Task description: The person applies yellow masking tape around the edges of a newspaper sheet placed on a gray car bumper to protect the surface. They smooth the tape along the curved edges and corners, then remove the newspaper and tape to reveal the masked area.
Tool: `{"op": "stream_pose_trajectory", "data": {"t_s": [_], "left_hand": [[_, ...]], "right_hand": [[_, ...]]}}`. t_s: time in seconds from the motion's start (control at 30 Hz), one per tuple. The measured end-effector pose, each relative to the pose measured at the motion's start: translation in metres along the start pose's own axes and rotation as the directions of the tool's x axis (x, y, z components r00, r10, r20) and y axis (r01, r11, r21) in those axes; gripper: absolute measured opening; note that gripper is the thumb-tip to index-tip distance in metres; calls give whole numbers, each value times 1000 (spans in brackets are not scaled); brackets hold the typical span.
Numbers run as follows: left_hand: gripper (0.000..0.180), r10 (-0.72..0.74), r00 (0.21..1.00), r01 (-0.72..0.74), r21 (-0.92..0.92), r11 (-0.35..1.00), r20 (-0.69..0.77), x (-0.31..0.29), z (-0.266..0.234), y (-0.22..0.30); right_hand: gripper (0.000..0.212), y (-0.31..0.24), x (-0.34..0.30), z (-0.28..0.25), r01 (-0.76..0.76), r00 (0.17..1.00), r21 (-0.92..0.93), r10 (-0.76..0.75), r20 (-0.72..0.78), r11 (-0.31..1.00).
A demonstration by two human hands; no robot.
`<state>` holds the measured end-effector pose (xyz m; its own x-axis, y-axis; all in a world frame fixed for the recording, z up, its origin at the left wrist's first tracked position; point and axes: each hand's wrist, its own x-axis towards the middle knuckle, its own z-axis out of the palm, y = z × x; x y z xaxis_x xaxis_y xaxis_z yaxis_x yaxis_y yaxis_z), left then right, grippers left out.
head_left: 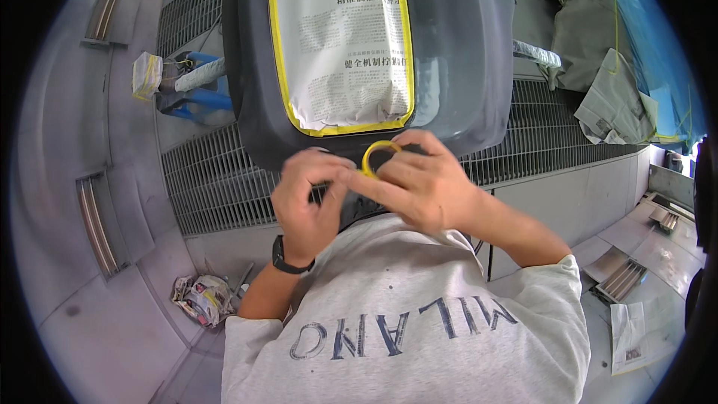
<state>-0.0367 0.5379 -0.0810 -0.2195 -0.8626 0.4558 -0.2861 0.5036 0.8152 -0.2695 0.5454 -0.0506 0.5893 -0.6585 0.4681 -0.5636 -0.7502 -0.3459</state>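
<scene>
My right hand (pixel 430 185) is clamped on a ring-shaped yellow tape roll (pixel 367 157), just beside my left hand (pixel 308 187), whose grip I cannot tell, the hands together.

I see a narrow yellow ring-shaped roll of tape (pixel 366 157) in the right hand (pixel 428 188). Its round hole shows
</scene>
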Motion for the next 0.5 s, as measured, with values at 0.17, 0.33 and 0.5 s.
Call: {"op": "stream_pose_trajectory", "data": {"t_s": [0.17,0.33,0.5], "left_hand": [[12,18,968,87,404,910,-249,25,-7,-23],[16,38,988,53,560,827,-149,28,-2,-27],[19,45,991,44,616,787,-128,33,1,-26]], "right_hand": [[45,38,5,-18,-36,996,-286,59,73,958],[41,48,8,-15,-28,978,-357,100,185,934],[39,46,9,-11,-40,973,-367,120,197,929]]}}
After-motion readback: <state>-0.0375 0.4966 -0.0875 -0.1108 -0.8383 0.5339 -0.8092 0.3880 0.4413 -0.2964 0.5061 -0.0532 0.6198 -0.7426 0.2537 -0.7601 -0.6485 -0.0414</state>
